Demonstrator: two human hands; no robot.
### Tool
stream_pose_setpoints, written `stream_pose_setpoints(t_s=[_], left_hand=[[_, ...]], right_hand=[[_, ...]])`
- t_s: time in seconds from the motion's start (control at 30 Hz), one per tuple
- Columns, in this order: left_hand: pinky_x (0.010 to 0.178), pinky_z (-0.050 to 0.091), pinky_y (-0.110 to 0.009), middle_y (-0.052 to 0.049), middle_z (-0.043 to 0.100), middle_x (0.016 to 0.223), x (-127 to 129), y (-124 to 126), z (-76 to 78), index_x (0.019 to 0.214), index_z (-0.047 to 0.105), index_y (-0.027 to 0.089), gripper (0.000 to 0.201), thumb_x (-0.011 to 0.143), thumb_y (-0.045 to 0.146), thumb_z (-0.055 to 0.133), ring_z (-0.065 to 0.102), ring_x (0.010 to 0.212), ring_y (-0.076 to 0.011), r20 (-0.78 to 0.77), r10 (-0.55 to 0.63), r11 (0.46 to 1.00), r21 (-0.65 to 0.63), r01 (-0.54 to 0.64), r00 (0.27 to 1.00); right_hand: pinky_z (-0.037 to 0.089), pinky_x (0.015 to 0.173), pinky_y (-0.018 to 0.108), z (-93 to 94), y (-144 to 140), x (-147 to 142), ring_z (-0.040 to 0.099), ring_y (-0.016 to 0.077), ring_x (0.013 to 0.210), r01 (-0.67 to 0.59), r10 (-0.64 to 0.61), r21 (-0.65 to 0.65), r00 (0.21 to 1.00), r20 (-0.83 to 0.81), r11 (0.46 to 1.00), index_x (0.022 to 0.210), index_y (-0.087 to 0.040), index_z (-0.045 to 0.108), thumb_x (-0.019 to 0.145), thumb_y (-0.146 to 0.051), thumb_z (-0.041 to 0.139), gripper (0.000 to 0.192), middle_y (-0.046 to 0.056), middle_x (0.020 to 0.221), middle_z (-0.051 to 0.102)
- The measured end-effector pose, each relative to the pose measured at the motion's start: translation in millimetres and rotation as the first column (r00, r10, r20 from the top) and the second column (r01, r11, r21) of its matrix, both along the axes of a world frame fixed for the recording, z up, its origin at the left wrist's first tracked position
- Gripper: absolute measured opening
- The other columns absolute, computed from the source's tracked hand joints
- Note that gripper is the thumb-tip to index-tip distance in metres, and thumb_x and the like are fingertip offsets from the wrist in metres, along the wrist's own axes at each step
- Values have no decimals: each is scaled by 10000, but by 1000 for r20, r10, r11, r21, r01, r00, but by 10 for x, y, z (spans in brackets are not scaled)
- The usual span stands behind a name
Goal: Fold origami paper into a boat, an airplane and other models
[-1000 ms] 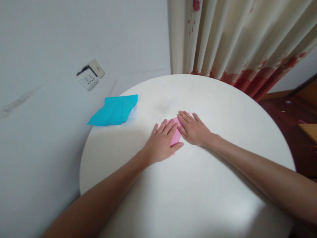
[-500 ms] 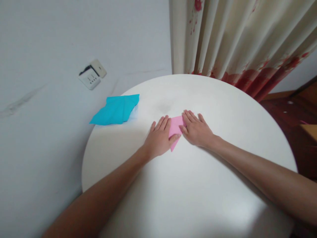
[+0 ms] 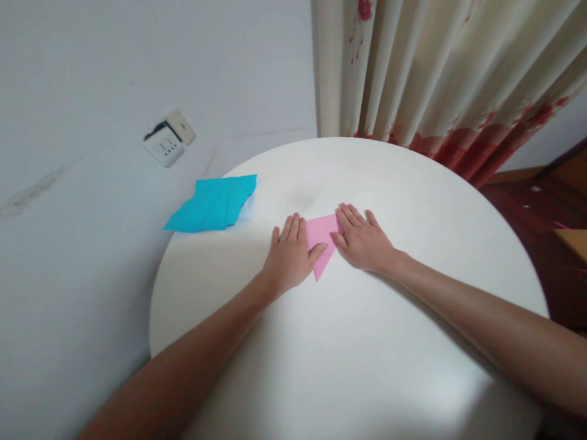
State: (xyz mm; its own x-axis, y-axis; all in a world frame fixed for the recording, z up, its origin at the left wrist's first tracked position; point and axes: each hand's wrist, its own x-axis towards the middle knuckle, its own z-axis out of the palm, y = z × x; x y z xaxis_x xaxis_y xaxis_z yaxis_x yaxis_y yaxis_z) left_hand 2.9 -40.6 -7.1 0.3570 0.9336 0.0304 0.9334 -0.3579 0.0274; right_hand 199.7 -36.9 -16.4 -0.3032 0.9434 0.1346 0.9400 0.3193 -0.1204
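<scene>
Presently, the left hand [image 3: 290, 256] and right hand [image 3: 364, 241] lay flat, palms down, gripping nothing, pressing a pink paper [image 3: 321, 241] near the middle of the round white table [image 3: 367, 366]. Judged step: creasing; the next fold needs aligned edges. Paper thin, matte, triangular.

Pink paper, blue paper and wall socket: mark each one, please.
pink paper [image 3: 321, 235], head view, bare middle between the hands.
blue paper [image 3: 213, 203], head view, centre of the sheet.
wall socket [image 3: 164, 146], head view, white faceplate.
</scene>
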Motion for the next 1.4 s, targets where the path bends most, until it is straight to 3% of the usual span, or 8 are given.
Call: stream_pose_setpoints(t_s=[0.13,0.33,0.47,0.8,1.17,1.4], left_hand=[[1211,223,-593,-252,199,1651,30,-14,-8,1568,241,21,753,1036,551,297,165,1551,-350,16,-5,1000,7,5,1000],[1228,209,-573,-109,212,1680,66,-60,43,1583,280,165,599,1058,451,311,142,1562,-298,51,-209,977,-28,210,977],[1237,192,-566,-70,252,1672,46,-50,46,1584,292,203,583,1058,453,307,155,1561,-281,57,-252,966,-38,255,966],[1228,226,-550,-68,258,1671,-3,2,22,1595,273,222,605,1050,483,318,189,1551,-304,47,-232,972,-21,233,972],[1208,261,-577,-137,270,1659,-12,15,51,1574,300,118,639,1045,475,324,238,1529,-345,37,-66,998,-5,67,997],[1217,206,-616,-172,275,1651,25,25,24,1542,350,98,584,1048,410,327,219,1539,-331,61,-67,998,-1,68,996]], right_hand=[[193,1222,563,17,-5,-1,221,299,1537,5,-5,-7,1000,-2,1000,1584,-44,261,1044,-446,236,673,178,1654,251],[188,1222,565,8,-8,6,214,299,1539,-4,4,-6,1000,-16,1000,1581,-48,272,1047,-442,244,664,174,1655,250],[185,1223,570,-15,7,17,215,299,1539,-10,10,-1,1000,-24,1000,1579,-46,276,1048,-451,235,669,175,1652,255],[222,1197,594,87,-11,24,217,337,1535,-48,48,-45,999,-10,998,1575,-162,346,1065,-476,218,613,187,1658,245],[216,1199,596,50,-5,34,213,334,1536,-48,48,-30,999,-3,998,1577,-170,337,1060,-473,240,607,184,1661,245],[209,1199,599,54,-3,37,208,336,1537,-53,52,-35,999,-11,998,1579,-165,334,1060,-476,225,614,185,1662,236]])
